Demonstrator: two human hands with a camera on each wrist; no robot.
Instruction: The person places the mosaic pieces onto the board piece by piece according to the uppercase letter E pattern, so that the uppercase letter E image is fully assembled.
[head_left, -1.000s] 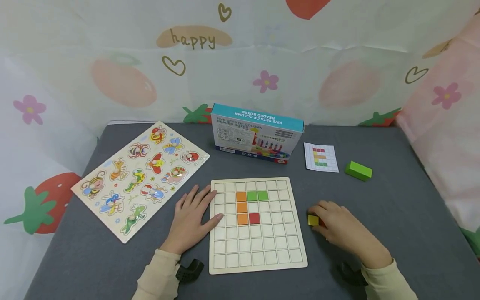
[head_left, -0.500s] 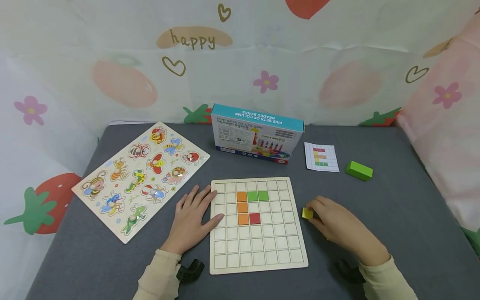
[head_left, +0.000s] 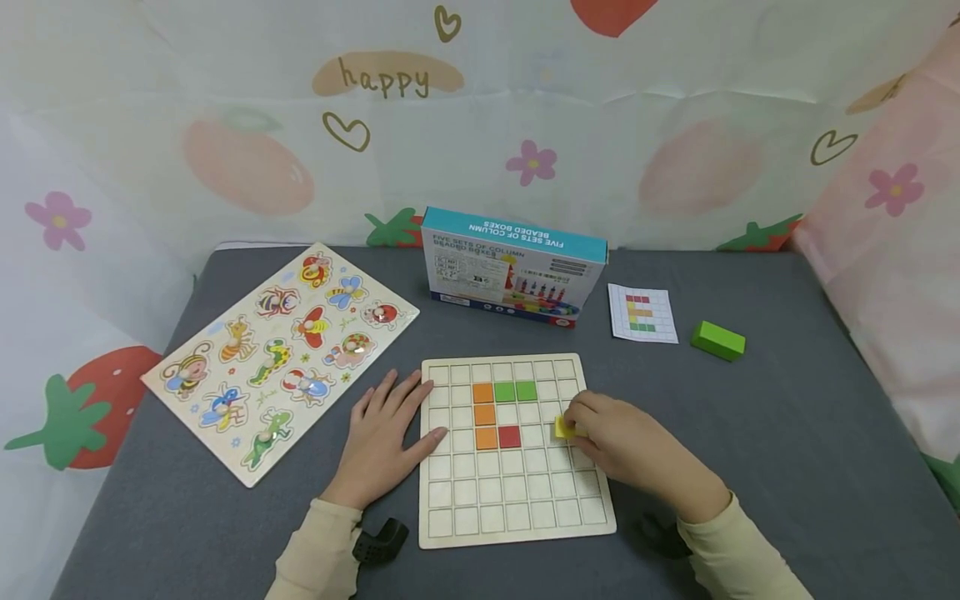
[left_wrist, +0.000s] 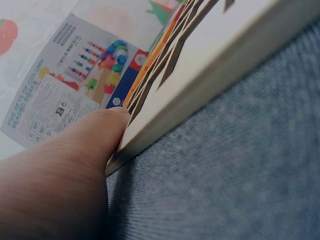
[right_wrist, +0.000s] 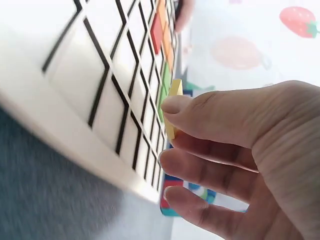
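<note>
In the head view a pale wooden grid board (head_left: 517, 492) lies on the table. Orange tiles (head_left: 484, 415) form a short column in its squares, with two green tiles (head_left: 516, 391) beside the top one and a red tile (head_left: 508, 437) beside the bottom one. My right hand (head_left: 630, 446) pinches a thin yellow tile (right_wrist: 174, 107) between thumb and finger, over the right part of the grid. At the board's left edge rests my left hand (head_left: 382, 446), fingers spread and the thumb on the rim; the left wrist view shows that thumb (left_wrist: 95, 132) against the board's side.
Behind the board stands a printed box (head_left: 517, 271). A small pattern card (head_left: 642, 315) and a green block (head_left: 717, 342) lie at the back right. An insect picture puzzle (head_left: 281, 358) covers the left side of the table. Printed cloth hangs behind.
My right hand has moved left with the yellow tile, from the table beside the board to over its right squares. My left hand stays at the left edge.
</note>
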